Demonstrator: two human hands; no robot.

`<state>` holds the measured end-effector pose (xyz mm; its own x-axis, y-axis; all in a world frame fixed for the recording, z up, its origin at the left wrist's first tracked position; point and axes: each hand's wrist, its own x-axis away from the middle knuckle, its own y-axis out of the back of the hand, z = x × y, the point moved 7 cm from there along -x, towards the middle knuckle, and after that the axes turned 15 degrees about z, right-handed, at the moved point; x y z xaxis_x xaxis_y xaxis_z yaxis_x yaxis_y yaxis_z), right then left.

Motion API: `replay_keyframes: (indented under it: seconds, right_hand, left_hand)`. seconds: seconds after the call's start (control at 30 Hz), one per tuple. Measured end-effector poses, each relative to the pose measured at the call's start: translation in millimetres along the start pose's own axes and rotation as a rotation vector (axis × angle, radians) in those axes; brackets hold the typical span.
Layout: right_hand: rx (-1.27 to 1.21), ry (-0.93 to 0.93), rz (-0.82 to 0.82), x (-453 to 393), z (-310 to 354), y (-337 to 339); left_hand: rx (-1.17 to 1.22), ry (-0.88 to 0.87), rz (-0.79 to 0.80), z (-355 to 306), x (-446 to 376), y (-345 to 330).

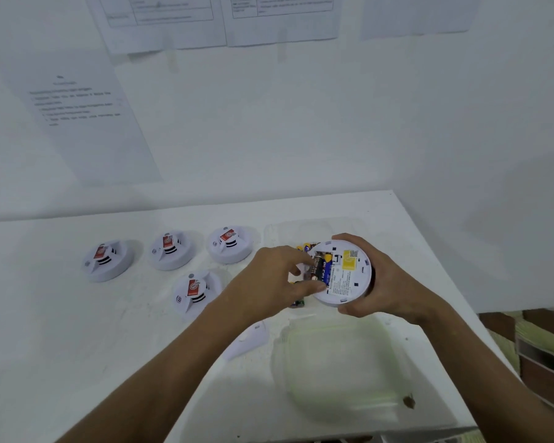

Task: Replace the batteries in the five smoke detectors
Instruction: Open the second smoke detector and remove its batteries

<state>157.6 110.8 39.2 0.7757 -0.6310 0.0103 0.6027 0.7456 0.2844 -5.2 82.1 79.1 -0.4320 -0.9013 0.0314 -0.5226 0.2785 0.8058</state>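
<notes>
Since the worktop [77, 362] is white, hard and smooth, anything round set on it could skate, so a firm hold matters. Four smoke detectors sit face up on it w/ red tags: three in a back row [108, 260] [171, 250] [231, 244] and one nearer [196, 294], all untouched. A clear plastic tub [343, 369] sits near the front edge; a second clear container [280, 231] behind the hands holds loose batteries, partly hidden.

The fifth detector [344, 276] is held off the worktop, back side up, compartment open. Right hand [387, 282] wraps its rim, fingers curled round the edge: prob. the best hold, as the shell looks like light, stiff, slick plastic. Left hand [279, 279] has thumb and fingertips pinched on the batteries [320, 266] in the bay, approx. at the detector's left side. These cells look small, smooth and rigid; grip by the ends or mid-barrel, watch spring contacts. A white cover piece [250, 340] lies just below the left wrist.
</notes>
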Motion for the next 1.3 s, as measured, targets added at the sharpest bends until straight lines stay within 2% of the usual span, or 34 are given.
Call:
replay_keyframes:
  seconds: [0.13,0.23,0.3,0.5,0.77,0.93,1.1,1.3]
  right_hand:
    - [-0.001,0.011,-0.043,5,0,15]
    - [0.003,0.002,-0.075,9,-4,28]
    - [-0.022,-0.011,-0.096,14,-10,39]
    - [-0.049,-0.045,-0.074,24,-25,53]
    - [-0.022,-0.059,-0.008,21,-35,48]
    - [-0.028,-0.042,-0.001,20,-36,47]
    - [-0.028,-0.040,-0.009,22,-38,47]
    - [-0.012,-0.045,-0.027,22,-36,45]
  left_hand:
    - [-0.013,0.022,-0.072,-12,-11,4]
    - [0.101,0.075,-0.191,-3,-20,18]
    - [0.213,0.119,-0.215,12,-25,22]
    - [0.145,0.319,0.045,47,-41,-9]
    - [-0.096,0.385,0.197,55,-49,-31]
    - [-0.240,0.496,0.181,54,-55,-36]
    - [-0.378,0.526,0.121,53,-54,-44]
    - [-0.430,0.525,0.206,60,-56,-61]
